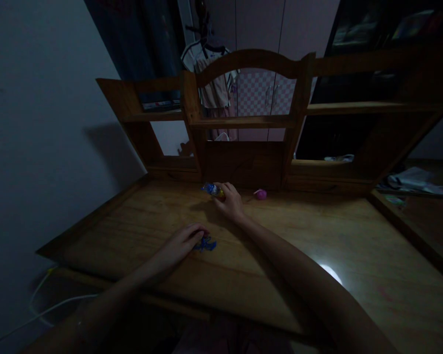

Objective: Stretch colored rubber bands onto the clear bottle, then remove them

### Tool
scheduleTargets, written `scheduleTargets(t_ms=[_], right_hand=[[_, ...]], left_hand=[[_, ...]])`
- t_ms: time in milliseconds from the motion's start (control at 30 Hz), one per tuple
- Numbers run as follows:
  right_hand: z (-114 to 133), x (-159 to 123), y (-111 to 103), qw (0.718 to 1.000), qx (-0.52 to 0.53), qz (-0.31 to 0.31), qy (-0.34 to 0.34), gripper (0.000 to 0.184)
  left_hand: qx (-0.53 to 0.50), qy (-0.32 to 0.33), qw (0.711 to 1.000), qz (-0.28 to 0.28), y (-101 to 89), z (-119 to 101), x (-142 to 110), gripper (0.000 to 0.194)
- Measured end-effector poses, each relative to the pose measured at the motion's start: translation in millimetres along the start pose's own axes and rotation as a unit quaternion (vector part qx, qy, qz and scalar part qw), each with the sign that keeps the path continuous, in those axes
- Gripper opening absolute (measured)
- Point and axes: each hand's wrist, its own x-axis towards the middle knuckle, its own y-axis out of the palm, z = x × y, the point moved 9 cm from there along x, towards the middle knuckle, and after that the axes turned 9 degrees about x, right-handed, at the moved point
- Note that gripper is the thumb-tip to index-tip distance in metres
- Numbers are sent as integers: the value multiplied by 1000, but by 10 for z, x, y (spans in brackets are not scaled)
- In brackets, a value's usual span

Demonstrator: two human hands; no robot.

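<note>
My right hand (229, 200) is closed round a small shiny object (211, 189) with a blue end, a clear middle and some yellow by the fingers. Its exact kind is too dim to tell. It is held tilted above the back part of the wooden desk (162, 206). Nearer the front edge, my left hand (187, 239) rests low on the desktop, with its fingertips pinched at a crumpled blue ribbon-like piece (206, 243). Part of that piece lies spread to the right of the fingers.
A small pink round object (260, 194) lies near the desk's back, right of my right hand. A wooden shelf unit (243, 124) rises along the back edge. White cable (64, 301) hangs at the lower left, beside the wall. A bright light reflection shows on the right desktop.
</note>
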Motion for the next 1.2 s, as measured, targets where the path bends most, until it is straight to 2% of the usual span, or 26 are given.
scheduleTargets(t_ms=[100, 233, 367, 467, 667, 800, 933, 1033, 1200], right_hand=[[14, -4, -7, 1000, 3, -1, -4, 46], [11, -1, -7, 1000, 0, -1, -1, 46], [-4, 3, 6, 1000, -6, 4, 4, 46], [3, 1, 4, 1000, -8, 6, 3, 45], [17, -4, -4, 1000, -10, 10, 5, 48], [0, -2, 6, 1000, -10, 12, 6, 47], [-19, -2, 17, 1000, -9, 11, 2, 46], [-9, -3, 14, 1000, -9, 7, -4, 47], [12, -3, 8, 1000, -8, 8, -1, 47]], left_hand=[[-11, -11, 1000, -7, -34, -3, -15, 30], [30, -15, 999, -26, -83, 40, -28, 32], [90, -7, 996, -3, 31, -33, -67, 38], [128, 26, 991, 14, 143, -171, -77, 43], [155, 69, 985, 32, 239, -301, 21, 17], [184, 75, 979, 49, 262, -280, 101, 18], [199, 64, 975, 71, 278, -152, 182, 21], [171, 40, 979, 102, 218, 10, 247, 22], [116, 9, 987, 110, -141, 174, 253, 16]])
